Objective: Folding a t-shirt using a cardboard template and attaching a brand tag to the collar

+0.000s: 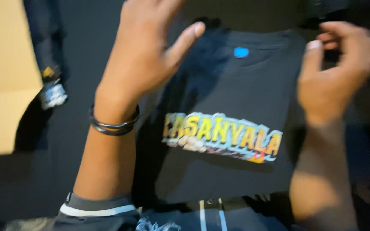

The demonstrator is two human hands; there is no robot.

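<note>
Head view, and I read it from the left. At the left edge I see a tan cardboard sheet point(3, 72) lying on the dark surface point(86, 51), and just beside it a dark garment point(43, 38) hangs down with a small pale tag point(53, 95) at its lower end. Next comes my left hand point(144, 51), raised above the surface with the grip spread wide, fingers fanned and the thumb sticking out to the right; it holds nothing. Dark bangles point(114, 125) ring that wrist, and a rolled dark sleeve with a white stripe point(97, 208) sits lower on the forearm. Under and to the right of that hand lies the black t-shirt point(236, 98), folded into a neat rectangle on the dark surface, print side up. It bears a colourful lettered graphic point(221, 137) across its middle and a small blue label point(241, 52) near the collar at its far edge. At the shirt's far right corner is my right hand point(332, 70), blurred, fingers curled loosely with a gap between thumb and fingertips; I cannot tell whether it touches the cloth.
</note>
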